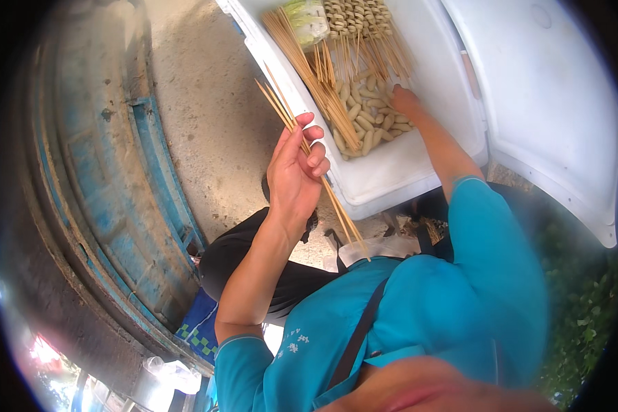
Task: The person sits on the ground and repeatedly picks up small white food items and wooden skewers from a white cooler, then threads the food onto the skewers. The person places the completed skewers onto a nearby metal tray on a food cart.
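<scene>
My left hand (298, 170) is closed around a few thin wooden skewers (335, 201), raised beside the near left rim of a white plastic cooler box (365, 188). Inside the box, my right hand (406, 99) reaches to the right edge of a pile of small pale sausage-shaped pieces (371, 116); its fingertips are partly hidden, so a hold cannot be told. A long bundle of bare skewers (314, 77) lies along the box's left side. Skewered coiled food pieces (358, 18) lie at the far end, next to a clear bag of leafy greens (306, 20).
The box's white lid (551, 103) hangs open on the right. A worn blue metal panel (108, 180) runs along the left, past a concrete floor (195, 103). Green leaves (582, 319) are at lower right, and a white plastic bag (177, 376) at lower left.
</scene>
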{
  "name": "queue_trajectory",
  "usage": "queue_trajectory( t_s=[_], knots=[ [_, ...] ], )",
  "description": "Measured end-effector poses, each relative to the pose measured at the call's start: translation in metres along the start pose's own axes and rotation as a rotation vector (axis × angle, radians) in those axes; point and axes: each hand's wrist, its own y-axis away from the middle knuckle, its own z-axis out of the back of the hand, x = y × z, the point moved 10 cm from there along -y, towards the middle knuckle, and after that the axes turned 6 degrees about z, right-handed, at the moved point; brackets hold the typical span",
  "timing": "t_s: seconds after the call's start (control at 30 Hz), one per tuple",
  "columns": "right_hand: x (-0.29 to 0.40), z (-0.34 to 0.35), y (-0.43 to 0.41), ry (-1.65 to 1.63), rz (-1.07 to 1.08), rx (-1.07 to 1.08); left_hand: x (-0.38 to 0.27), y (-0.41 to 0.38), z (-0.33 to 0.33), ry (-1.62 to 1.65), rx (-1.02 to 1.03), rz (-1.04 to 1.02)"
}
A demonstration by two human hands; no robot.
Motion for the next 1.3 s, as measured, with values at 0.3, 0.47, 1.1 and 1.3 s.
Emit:
queue_trajectory(
  t_s=[0.3,0.47,1.1,1.3],
  knots=[
    [0.105,0.018,0.025,0.123,0.453,-0.018,-0.001,-0.002,-0.006,0.014,0.042,-0.007],
    [0.108,0.02,0.001,0.166,0.395,-0.244,-0.001,-0.001,-0.003,0.033,0.037,-0.001],
    [0.147,-0.024,0.05,-0.614,0.193,-0.059,-0.026,-0.006,0.003,0.023,0.03,-0.095],
    [0.152,-0.037,0.064,-1.114,0.129,0.318,-0.032,0.003,-0.004,0.023,0.094,-0.108]
  ],
)
